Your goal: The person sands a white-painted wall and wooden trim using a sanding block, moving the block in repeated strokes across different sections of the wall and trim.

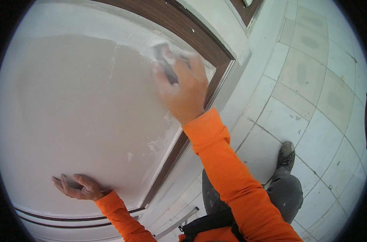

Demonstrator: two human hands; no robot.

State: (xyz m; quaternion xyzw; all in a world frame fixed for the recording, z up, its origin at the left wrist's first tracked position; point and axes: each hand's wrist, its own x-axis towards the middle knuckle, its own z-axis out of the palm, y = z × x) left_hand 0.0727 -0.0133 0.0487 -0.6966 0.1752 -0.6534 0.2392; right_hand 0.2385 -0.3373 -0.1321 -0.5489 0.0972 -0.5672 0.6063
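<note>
My right hand, blurred, grips a dark grey pad that looks like a sanding pad. Fingers and pad are at the white filler band along the edge of a smooth beige wall panel, close to a corner of its dark brown wood trim. White dust or filler coats the fingertips. Lower on the panel, my left hand is by the surface with its fingers apart and slightly curled, holding nothing. Whether it touches the panel is hard to tell.
Pale floor tiles with stains and bits of debris lie to the right. A dark shoe of mine stands on them. A thin metal bar slants near my waist. Another brown-trimmed section appears at the top.
</note>
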